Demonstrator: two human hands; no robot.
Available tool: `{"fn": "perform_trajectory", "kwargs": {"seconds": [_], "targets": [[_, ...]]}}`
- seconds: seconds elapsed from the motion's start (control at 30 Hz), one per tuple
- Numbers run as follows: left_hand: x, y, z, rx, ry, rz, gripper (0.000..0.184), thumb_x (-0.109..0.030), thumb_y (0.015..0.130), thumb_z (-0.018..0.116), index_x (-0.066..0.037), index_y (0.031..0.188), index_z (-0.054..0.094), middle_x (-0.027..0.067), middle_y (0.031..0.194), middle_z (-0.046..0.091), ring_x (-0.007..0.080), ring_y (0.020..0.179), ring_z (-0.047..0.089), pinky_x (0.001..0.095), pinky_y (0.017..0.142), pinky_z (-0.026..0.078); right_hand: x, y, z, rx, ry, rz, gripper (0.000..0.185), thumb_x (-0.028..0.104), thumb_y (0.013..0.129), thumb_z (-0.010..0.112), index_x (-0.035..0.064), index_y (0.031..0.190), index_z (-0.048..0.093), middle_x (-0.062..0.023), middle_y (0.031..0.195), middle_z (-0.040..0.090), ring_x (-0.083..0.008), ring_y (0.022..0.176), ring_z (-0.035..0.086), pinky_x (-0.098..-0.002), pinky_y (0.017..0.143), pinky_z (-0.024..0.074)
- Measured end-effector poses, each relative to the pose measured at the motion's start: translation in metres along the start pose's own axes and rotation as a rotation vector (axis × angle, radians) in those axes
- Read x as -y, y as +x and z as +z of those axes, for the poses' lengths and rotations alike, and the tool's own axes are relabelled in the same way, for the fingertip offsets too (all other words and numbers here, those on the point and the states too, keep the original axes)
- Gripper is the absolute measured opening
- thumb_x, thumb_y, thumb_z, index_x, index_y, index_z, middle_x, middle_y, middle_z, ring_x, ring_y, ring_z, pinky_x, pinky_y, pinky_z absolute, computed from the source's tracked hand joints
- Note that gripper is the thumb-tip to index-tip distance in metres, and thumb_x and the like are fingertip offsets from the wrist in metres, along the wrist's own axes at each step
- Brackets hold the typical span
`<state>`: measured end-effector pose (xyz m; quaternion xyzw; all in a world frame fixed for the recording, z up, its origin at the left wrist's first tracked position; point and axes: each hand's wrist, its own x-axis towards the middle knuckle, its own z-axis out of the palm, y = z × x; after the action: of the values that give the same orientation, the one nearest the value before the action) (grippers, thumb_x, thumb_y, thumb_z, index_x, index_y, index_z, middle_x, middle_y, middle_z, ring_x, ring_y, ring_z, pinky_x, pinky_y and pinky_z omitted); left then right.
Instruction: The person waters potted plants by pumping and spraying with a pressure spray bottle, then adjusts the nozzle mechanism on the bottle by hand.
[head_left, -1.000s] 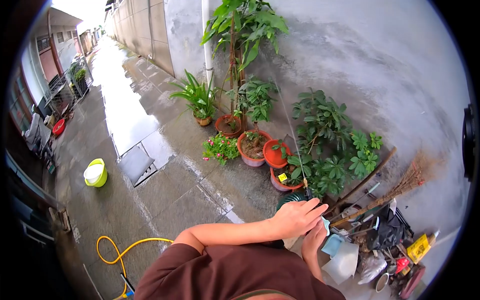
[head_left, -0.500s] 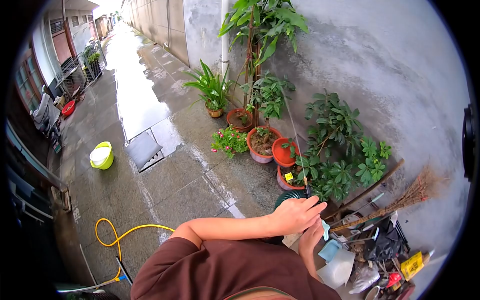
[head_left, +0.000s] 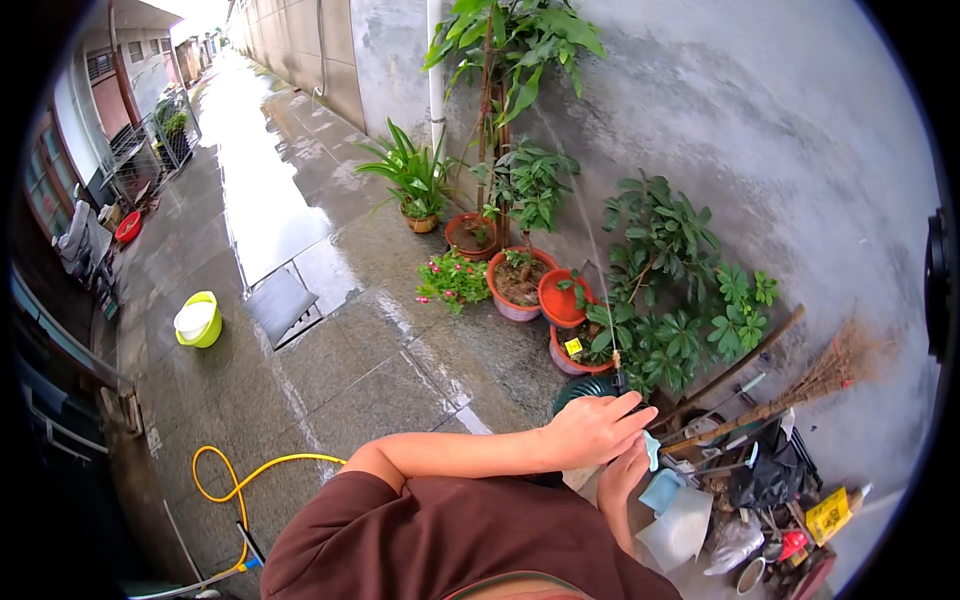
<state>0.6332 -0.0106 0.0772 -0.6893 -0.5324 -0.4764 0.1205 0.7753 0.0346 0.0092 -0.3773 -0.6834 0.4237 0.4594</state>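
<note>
My left hand [head_left: 597, 428] reaches across from the left, fingers curled around the back of a black spray nozzle [head_left: 619, 381] with a brass tip. A thin jet of water rises from the tip, up and slightly left, in front of the grey wall. Just below, my right hand [head_left: 621, 478] is closed against the left one; what lies in its fingers is hidden. Close ahead of the nozzle are a leafy shrub [head_left: 655, 250], a pot with a yellow tag [head_left: 573, 347] and an orange-red pot [head_left: 563, 302]. A dark green round object [head_left: 580, 392] shows beside my left hand.
A yellow hose [head_left: 238, 480] loops over wet paving at left. Near it stands a lime-green bucket [head_left: 205, 335]. More potted plants [head_left: 455, 283] line the wall. At right lie a twig broom [head_left: 825, 375], a light-blue dustpan [head_left: 662, 492] and a black bag [head_left: 765, 475].
The view has shifted slightly, so the plants and bucket sit a little further left. The water jet now leans more to the left. Both hands keep the same hold.
</note>
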Motion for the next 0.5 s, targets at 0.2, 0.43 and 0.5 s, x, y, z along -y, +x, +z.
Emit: {"fn": "perform_trajectory", "kwargs": {"seconds": [0.2, 0.43, 0.5], "targets": [[-0.011, 0.005, -0.009, -0.051, 0.029, 0.099, 0.039, -0.019, 0.08, 0.074, -0.009, 0.117, 0.07, 0.0105, 0.111, 0.065, 0.0164, 0.066, 0.067, 0.0293, 0.056, 0.056, -0.017, -0.002, 0.004, -0.104, 0.045, -0.136, 0.058, 0.042, 0.112, 0.032, -0.0051, 0.099, 0.063, -0.0093, 0.081, 0.064, -0.0163, 0.074, 0.062, -0.0324, 0.062, 0.047], [-0.016, 0.006, -0.016, -0.121, 0.026, 0.132, 0.04, -0.019, 0.078, 0.075, -0.008, 0.116, 0.071, 0.0108, 0.111, 0.066, 0.0156, 0.065, 0.067, 0.0281, 0.055, 0.055, -0.014, -0.003, 0.005, -0.104, -0.013, -0.238, 0.06, 0.044, 0.111, 0.031, -0.007, 0.102, 0.062, -0.0101, 0.084, 0.065, -0.0176, 0.078, 0.063, -0.0334, 0.067, 0.0483], [-0.016, 0.006, -0.016, -0.126, 0.031, 0.108, 0.04, -0.02, 0.078, 0.075, -0.008, 0.116, 0.07, 0.0108, 0.11, 0.066, 0.0162, 0.065, 0.067, 0.0285, 0.055, 0.055, -0.016, -0.001, 0.007, -0.098, 0.019, -0.239, 0.059, 0.042, 0.112, 0.031, -0.0068, 0.101, 0.063, -0.0097, 0.082, 0.065, -0.0177, 0.076, 0.063, -0.0332, 0.066, 0.0479]]}}
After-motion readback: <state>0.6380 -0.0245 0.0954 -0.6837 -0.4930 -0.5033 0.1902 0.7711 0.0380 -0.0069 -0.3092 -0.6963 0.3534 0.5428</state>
